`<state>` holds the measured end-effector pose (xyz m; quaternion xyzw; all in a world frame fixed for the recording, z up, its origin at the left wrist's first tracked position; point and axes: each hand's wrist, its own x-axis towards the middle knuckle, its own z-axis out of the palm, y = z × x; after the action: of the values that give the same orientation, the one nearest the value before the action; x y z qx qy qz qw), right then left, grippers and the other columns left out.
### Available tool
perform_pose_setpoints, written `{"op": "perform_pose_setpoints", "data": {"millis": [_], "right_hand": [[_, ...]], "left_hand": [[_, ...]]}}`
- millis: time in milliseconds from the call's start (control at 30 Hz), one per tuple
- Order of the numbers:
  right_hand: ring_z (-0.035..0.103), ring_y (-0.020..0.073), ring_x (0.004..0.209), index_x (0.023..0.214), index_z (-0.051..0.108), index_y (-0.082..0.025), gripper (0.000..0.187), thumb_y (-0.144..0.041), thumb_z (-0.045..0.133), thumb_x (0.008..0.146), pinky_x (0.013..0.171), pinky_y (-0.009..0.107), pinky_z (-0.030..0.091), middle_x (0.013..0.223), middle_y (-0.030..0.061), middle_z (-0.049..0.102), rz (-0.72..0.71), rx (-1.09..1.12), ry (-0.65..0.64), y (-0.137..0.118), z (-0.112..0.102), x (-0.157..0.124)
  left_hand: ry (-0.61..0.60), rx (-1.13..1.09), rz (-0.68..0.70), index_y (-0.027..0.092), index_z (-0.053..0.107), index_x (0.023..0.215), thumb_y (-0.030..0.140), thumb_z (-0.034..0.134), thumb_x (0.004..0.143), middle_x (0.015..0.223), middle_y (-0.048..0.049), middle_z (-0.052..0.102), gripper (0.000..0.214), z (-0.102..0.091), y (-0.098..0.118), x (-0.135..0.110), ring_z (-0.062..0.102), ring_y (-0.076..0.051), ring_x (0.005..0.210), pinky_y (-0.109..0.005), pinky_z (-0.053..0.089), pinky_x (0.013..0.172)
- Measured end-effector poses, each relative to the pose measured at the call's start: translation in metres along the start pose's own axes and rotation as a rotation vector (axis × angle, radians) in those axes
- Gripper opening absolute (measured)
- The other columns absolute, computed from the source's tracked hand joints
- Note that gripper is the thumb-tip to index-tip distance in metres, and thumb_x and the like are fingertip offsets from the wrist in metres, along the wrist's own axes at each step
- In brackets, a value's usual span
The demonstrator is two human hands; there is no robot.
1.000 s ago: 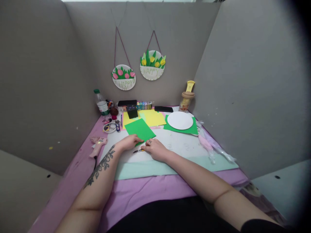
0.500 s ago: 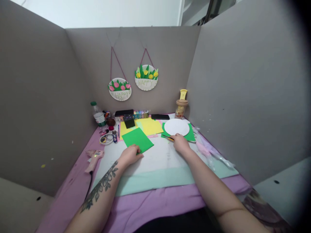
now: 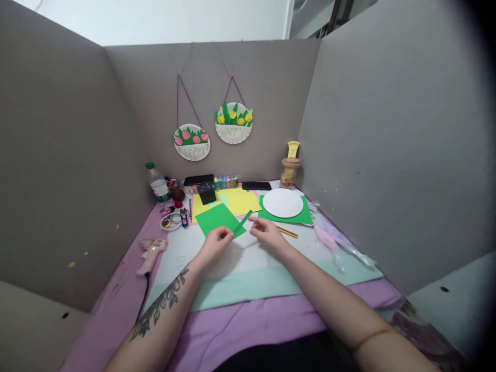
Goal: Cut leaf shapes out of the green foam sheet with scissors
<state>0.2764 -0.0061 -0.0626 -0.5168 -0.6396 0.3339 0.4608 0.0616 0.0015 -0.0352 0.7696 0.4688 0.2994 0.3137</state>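
Observation:
My left hand is closed in a pinch on the lower end of a narrow green paper strip, which slants up to the right. My right hand is beside the strip's upper end, fingers partly stretched toward it and apart, holding nothing I can see. A square green paper sheet lies flat behind my left hand, its near corner partly covered. Just right of my right hand, a yellow-and-black striped pencil lies on the white work surface.
A white paper plate rests on green paper at the right. Yellow sheets lie behind. A pink glue gun, tape ring, snips and bottle stand left. Plastic bags lie right. Two plate crafts hang on the grey partition.
The pencil has left my right hand and lies on the table. My right hand has moved left toward my left hand, which has gone from the green sheet to holding a green strip.

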Motion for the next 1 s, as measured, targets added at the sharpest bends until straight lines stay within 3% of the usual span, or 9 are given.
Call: {"op": "perform_pose_setpoints", "data": {"millis": [100,233,367,567,700,833,1000], "right_hand": [[0.052,0.0132,0.063,0.089,0.065,-0.012,0.034,-0.042,0.065,0.071,0.060,0.025,0.041,0.070,0.0003,0.060,0.046,0.260,-0.085,-0.007,0.027,-0.009],[0.044,0.0103,0.056,0.067,0.057,-0.014,0.031,-0.044,0.068,0.068,0.052,0.022,0.034,0.058,-0.0037,0.052,0.078,0.245,0.044,-0.009,0.038,-0.012],[0.041,0.0101,0.053,0.061,0.052,-0.016,0.035,-0.047,0.067,0.068,0.050,0.022,0.032,0.053,-0.0045,0.048,0.093,0.247,0.128,-0.012,0.034,-0.011],[0.050,0.0123,0.059,0.071,0.061,-0.015,0.031,-0.045,0.068,0.067,0.056,0.023,0.038,0.063,-0.0010,0.060,0.050,0.364,-0.073,-0.017,0.036,-0.013],[0.039,0.0088,0.046,0.057,0.053,-0.016,0.037,-0.048,0.068,0.067,0.046,0.022,0.029,0.047,-0.0044,0.048,0.129,0.273,0.060,-0.007,0.021,-0.005],[0.031,0.0070,0.041,0.056,0.045,-0.019,0.040,-0.050,0.068,0.067,0.042,0.021,0.023,0.044,-0.0075,0.041,0.118,0.392,0.241,0.001,-0.005,0.004],[0.030,0.0066,0.042,0.058,0.047,-0.019,0.036,-0.046,0.069,0.067,0.042,0.021,0.020,0.046,-0.0071,0.042,0.083,0.501,0.294,0.003,-0.026,0.008]], "left_hand": [[-0.020,-0.033,0.034,0.016,0.056,0.071,0.036,0.047,0.083,0.070,-0.0017,0.057,0.025,0.010,0.009,-0.005,0.051,-0.015,0.068,-0.025,0.039,0.063],[-0.022,0.084,0.091,0.016,0.057,0.073,0.033,0.046,0.086,0.073,-0.0023,0.057,0.024,0.018,0.013,-0.010,0.050,-0.015,0.070,-0.027,0.039,0.066],[-0.040,0.137,0.086,0.017,0.058,0.073,0.033,0.047,0.084,0.072,-0.0022,0.057,0.022,0.020,0.011,-0.011,0.050,-0.016,0.071,-0.027,0.037,0.066],[-0.052,0.025,0.024,0.015,0.061,0.068,0.036,0.046,0.083,0.066,-0.0017,0.058,0.030,0.022,0.010,-0.011,0.051,-0.015,0.066,-0.026,0.036,0.061],[-0.105,-0.068,-0.032,0.014,0.063,0.069,0.035,0.049,0.078,0.066,-0.0007,0.058,0.027,0.018,0.014,-0.011,0.052,-0.015,0.066,-0.024,0.036,0.059],[-0.173,-0.162,-0.089,0.014,0.060,0.065,0.035,0.051,0.076,0.063,0.0007,0.055,0.025,0.014,0.016,-0.012,0.049,-0.013,0.062,-0.023,0.034,0.055],[-0.193,-0.226,-0.144,0.014,0.063,0.069,0.033,0.051,0.075,0.066,0.0002,0.060,0.023,0.008,0.014,-0.012,0.052,-0.013,0.063,-0.022,0.036,0.055]]}}
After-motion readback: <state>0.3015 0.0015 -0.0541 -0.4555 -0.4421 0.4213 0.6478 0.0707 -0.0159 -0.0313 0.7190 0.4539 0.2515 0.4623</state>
